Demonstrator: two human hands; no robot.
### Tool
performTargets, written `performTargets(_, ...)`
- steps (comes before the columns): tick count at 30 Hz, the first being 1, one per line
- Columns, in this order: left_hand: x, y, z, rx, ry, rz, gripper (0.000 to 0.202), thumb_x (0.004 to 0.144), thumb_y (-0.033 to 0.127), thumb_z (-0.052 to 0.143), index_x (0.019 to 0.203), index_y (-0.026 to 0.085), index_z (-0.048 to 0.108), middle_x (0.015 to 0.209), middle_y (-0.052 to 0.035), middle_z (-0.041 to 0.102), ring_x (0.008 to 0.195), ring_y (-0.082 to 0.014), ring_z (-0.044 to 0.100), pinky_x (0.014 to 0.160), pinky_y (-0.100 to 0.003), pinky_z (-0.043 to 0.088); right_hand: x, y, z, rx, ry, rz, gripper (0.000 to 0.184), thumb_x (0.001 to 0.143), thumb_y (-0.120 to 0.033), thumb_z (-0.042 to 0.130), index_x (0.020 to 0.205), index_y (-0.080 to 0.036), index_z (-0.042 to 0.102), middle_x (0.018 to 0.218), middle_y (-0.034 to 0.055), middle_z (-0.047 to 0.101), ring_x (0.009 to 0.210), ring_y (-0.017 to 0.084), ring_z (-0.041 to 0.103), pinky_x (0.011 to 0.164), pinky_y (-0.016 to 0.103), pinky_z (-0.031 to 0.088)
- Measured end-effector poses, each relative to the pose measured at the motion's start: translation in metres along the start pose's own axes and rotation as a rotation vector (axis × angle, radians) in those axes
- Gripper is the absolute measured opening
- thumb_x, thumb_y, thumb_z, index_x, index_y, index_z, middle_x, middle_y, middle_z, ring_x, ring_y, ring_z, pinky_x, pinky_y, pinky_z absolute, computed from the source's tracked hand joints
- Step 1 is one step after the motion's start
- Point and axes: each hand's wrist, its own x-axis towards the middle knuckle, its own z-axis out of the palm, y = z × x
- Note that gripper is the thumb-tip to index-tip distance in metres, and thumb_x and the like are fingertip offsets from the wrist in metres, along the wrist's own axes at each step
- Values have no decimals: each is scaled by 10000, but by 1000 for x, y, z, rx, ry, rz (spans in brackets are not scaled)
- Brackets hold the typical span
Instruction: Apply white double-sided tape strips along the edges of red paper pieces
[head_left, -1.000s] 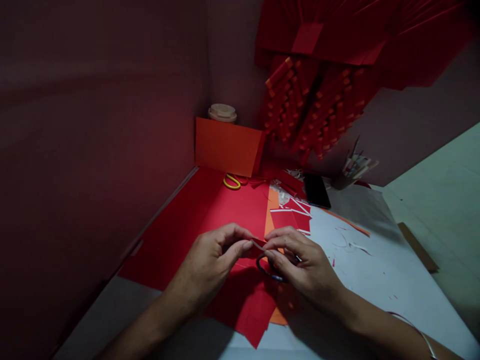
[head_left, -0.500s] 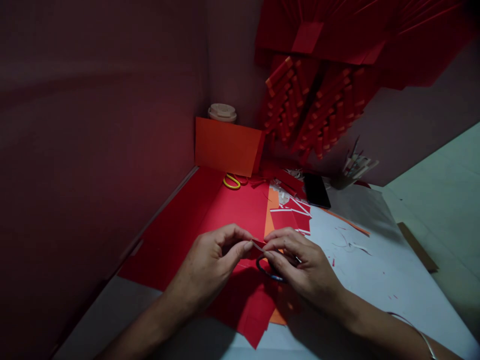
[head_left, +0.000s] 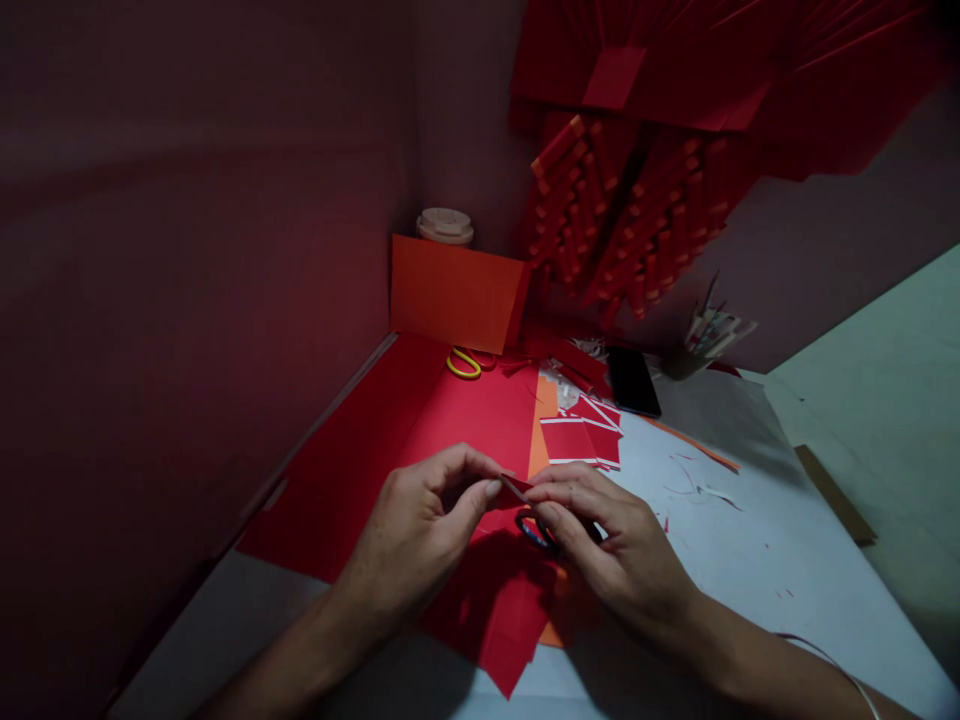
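Note:
My left hand point(head_left: 420, 525) and my right hand point(head_left: 607, 540) meet over the table, both pinching a small red paper piece point(head_left: 514, 489) between thumbs and fingertips. Just below it, under my right fingers, lies a dark ring-shaped handle, seemingly of scissors point(head_left: 534, 530). Large red paper sheets point(head_left: 465, 420) lie under my hands, with an orange sheet point(head_left: 541, 400) beneath them. A pile of small red pieces with white edges point(head_left: 581, 435) lies just beyond my right hand.
Yellow-handled scissors point(head_left: 463, 363) lie at the back by an upright orange-red card point(head_left: 454, 292). A black phone point(head_left: 632, 381) lies near a red paper decoration point(head_left: 630, 215) on the wall. A lidded cup point(head_left: 445, 226) stands in the corner. Paper scraps dot the white table point(head_left: 750, 540).
My right hand has slid slightly lower and right, its fingers flattening over the dark ring. The red piece stays pinched between both hands.

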Motion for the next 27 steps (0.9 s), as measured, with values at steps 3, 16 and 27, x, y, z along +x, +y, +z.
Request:
performTargets(3, 0, 1, 0, 10, -22, -2, 116, 873, 220, 569, 902, 176, 673, 908, -38, 744, 890, -171, 693, 806, -253, 521, 0, -1, 1, -1, 15, 12, 178, 897, -149, 558, 986, -168, 712, 966, 78, 670, 897, 154, 648, 792, 248, 506)
performTargets(16, -3, 2, 0, 127, 51, 47, 159, 880, 316, 577, 882, 203, 689, 875, -17, 744, 851, -171, 683, 767, -250, 514, -1, -3, 0, -41, 38, 12, 191, 885, -154, 568, 1010, -197, 706, 1010, 84, 678, 937, 189, 654, 805, 307, 534)
performTargets(27, -6, 2, 3, 60, 180, 84, 148, 881, 309, 579, 894, 205, 683, 867, -24, 749, 834, -182, 699, 764, -266, 536, -7, -8, 2, 75, 81, 77, 317, 907, -189, 559, 1207, -275, 615, 1125, 55, 678, 987, 168, 663, 831, 288, 563)
